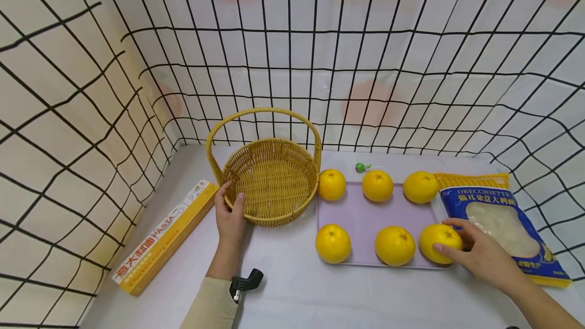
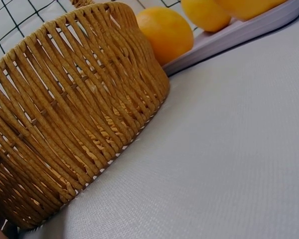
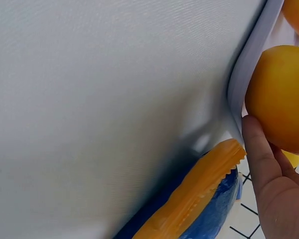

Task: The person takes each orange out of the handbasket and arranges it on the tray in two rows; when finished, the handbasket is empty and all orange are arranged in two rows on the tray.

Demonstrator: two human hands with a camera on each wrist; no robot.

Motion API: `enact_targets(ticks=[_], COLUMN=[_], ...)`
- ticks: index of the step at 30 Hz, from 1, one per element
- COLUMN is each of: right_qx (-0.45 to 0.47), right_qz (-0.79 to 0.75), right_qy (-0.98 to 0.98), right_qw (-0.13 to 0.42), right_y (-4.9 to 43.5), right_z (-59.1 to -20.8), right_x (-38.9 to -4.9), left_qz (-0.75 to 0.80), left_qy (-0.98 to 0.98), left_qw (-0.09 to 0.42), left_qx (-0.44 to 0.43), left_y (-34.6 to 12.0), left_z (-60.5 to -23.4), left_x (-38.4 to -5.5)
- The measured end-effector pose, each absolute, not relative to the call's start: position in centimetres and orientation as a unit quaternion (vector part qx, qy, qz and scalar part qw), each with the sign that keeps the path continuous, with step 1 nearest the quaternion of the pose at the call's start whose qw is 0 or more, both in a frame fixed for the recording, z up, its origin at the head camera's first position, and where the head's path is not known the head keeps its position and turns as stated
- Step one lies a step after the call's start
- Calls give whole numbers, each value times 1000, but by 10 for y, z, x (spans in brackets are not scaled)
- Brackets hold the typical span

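Note:
My left hand (image 1: 230,220) grips the near left rim of a round wicker basket (image 1: 274,189), its thumb on the inner side. The basket has a tall arched handle and nothing inside. In the left wrist view, the woven wall (image 2: 74,109) fills the left side. At the front right corner of a lilac tray (image 1: 361,215), my right hand (image 1: 486,258) holds a yellow-orange fruit (image 1: 439,243), like an orange, between thumb and fingers. The fruit still sits at the tray. The right wrist view shows fingers (image 3: 261,154) against this fruit (image 3: 281,99).
Several more such fruits (image 1: 395,245) stand in two rows on the tray. A blue and yellow orecchiette bag (image 1: 502,222) lies right of it. Left of the basket lies a long pasta box (image 1: 166,237). A small green item (image 1: 361,167) lies behind the tray. Black wire grid (image 1: 292,50) encloses the table.

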State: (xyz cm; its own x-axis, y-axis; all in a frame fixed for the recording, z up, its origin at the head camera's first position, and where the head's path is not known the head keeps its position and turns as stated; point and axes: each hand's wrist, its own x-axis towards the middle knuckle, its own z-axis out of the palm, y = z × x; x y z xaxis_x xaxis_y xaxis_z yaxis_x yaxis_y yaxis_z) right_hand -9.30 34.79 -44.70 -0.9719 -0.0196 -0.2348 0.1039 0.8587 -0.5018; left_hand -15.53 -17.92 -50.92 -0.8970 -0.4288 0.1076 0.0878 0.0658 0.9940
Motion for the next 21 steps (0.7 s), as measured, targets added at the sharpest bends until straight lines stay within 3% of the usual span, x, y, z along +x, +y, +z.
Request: enact_targets(ticks=[12,21], right_qx=[6,5], right_qz=[-264,-253], right_qy=[955,957], right_qw=[132,144], right_y=[356,354], right_z=[-445,-446], right_x=[-89,-87], left_qz=[-676,-684], left_qy=[-703,-690], left_qw=[180,210], left_qx=[130,112], left_y=[-181,-181], left_z=[-511,-513], left_x=[-158,-158])
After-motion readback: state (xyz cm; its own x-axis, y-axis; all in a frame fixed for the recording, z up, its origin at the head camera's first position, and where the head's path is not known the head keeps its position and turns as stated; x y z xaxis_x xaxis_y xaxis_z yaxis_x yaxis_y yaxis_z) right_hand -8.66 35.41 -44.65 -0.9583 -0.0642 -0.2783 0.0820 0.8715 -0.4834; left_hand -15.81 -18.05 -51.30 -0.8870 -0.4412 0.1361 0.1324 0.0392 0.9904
